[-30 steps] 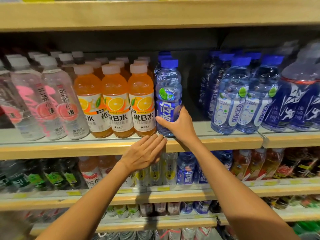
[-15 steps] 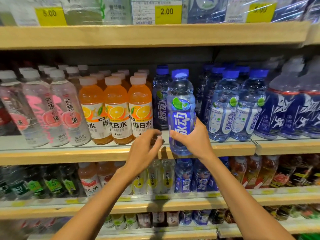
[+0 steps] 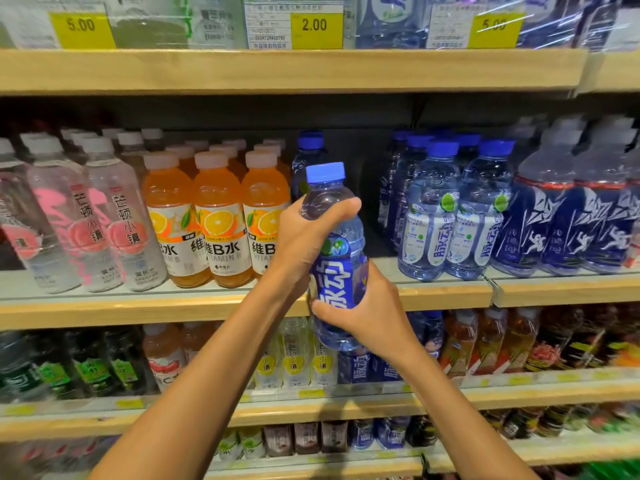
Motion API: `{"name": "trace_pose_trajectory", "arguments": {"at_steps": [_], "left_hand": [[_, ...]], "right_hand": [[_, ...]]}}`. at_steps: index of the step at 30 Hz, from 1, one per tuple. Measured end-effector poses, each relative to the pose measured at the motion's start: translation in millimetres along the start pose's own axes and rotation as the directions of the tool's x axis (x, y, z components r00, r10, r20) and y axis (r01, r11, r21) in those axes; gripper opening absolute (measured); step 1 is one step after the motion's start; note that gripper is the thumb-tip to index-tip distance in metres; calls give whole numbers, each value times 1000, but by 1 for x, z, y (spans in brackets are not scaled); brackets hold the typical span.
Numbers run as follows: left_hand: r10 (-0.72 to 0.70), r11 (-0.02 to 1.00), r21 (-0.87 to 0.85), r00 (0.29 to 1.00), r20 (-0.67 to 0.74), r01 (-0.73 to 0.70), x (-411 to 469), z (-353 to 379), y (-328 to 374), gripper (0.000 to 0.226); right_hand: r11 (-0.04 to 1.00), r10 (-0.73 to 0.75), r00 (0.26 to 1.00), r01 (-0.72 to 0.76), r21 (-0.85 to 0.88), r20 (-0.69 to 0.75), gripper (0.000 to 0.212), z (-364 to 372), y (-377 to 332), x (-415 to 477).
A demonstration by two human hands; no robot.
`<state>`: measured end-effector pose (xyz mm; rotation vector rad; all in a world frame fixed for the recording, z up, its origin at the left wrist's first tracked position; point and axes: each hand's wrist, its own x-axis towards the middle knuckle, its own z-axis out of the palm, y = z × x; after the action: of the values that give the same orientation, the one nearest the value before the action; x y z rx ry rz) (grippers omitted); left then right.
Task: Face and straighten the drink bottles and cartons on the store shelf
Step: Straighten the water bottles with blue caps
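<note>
Head view, one item in hand: a blue-capped drink bottle (image 3: 337,282) with a blue label, label turned toward the onlooker, held in the air in front of the middle shelf's wooden front edge (image 3: 138,310), its base below that edge and its cap tipped slightly to the left. Left hand (image 3: 304,244): fingers and thumb curled round the bottle's clear shoulder just under the cap. Right hand (image 3: 367,313): gripping the lower body, thumb laid across the bottom of the label. Stock standing on the middle shelf, left to right: clear bottles with pink labels (image 3: 117,216); a row of orange drink bottles (image 3: 221,216) with pale caps, labels forward, just left of the held bottle; a single blue-capped bottle (image 3: 310,150) set further back, directly behind it; a cluster of matching blue bottles (image 3: 433,216) at the front right; larger bottles with dark blue wraps (image 3: 554,223) beyond those. Upper shelf: yellow price tags (image 3: 315,27). Lower shelves: mixed bottles, too blurred to list.
</note>
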<state>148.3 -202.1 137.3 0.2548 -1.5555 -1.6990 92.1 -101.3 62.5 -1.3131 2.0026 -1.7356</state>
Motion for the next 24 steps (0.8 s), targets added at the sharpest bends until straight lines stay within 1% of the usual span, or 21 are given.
{"name": "trace_pose_trajectory", "arguments": {"at_steps": [1, 2, 3, 4, 5, 6, 7, 8, 9, 10, 11, 12, 14, 15, 17, 19, 21, 22, 23, 24], "left_hand": [[-16, 1000, -15, 1000, 8, 17, 1, 0, 2, 15], [-39, 998, -39, 999, 34, 40, 2, -1, 4, 20], [-67, 995, -72, 995, 75, 73, 4, -2, 6, 27], [-100, 987, -115, 986, 129, 116, 6, -4, 8, 32], [-125, 973, -169, 972, 198, 159, 9, -6, 10, 34], [-136, 949, -238, 951, 277, 205, 11, -6, 12, 35], [-125, 913, -323, 925, 360, 249, 14, -5, 14, 39], [-103, 864, -404, 891, 442, 301, 16, -4, 16, 46], [-75, 814, -462, 853, 516, 351, 19, -2, 16, 53], [-48, 776, -494, 818, 573, 391, 21, 0, 16, 55], [-25, 752, -509, 790, 613, 419, 23, 2, 15, 55], [-9, 733, -515, 764, 646, 444, 24, 3, 14, 54], [-3, 706, -518, 733, 680, 483, 25, 3, 9, 55], [-13, 695, -522, 735, 678, 494, 26, 2, 6, 57], [-45, 690, -531, 762, 646, 491, 26, -3, 1, 65], [-78, 739, -511, 809, 583, 439, 25, -9, 0, 72], [-134, 815, -435, 855, 502, 383, 22, -14, 2, 74], [-168, 870, -353, 880, 443, 343, 21, -16, 3, 71], [-189, 927, -240, 912, 364, 288, 20, -16, 5, 64], [-184, 967, -121, 945, 270, 222, 17, -16, 6, 56]], "right_hand": [[997, 8, 1000, -10, 75, 31, 62, -2, 1, 0], [979, 20, 997, -35, 199, 78, 61, -5, 2, 1], [936, 37, 989, -84, 341, 143, 64, -9, 5, 2], [866, 68, 971, -171, 470, 228, 71, -12, 8, 4], [778, 100, 935, -286, 560, 340, 82, -15, 11, 5], [682, 99, 879, -401, 612, 466, 89, -16, 14, 5], [588, 44, 815, -489, 644, 578, 90, -17, 17, 5], [499, -49, 753, -551, 669, 656, 89, -15, 19, 4], [420, -147, 700, -595, 685, 698, 87, -14, 19, 4], [356, -228, 660, -628, 692, 716, 86, -11, 18, 4], [317, -278, 639, -643, 697, 717, 85, -9, 15, 4], [306, -295, 637, -643, 702, 712, 84, -7, 10, 5], [349, -272, 649, -622, 702, 710, 79, -6, 5, 6], [377, -248, 658, -611, 697, 711, 77, -6, 4, 6], [431, -187, 694, -578, 693, 695, 75, -9, 4, 4], [511, -101, 757, -517, 687, 645, 75, -13, 6, 2], [610, 29, 836, -449, 653, 548, 81, -17, 6, 1], [658, 97, 871, -419, 626, 481, 84, -20, 6, 0], [717, 132, 903, -372, 589, 409, 80, -22, 6, 0], [783, 127, 932, -304, 543, 338, 69, -23, 5, 0]]}}
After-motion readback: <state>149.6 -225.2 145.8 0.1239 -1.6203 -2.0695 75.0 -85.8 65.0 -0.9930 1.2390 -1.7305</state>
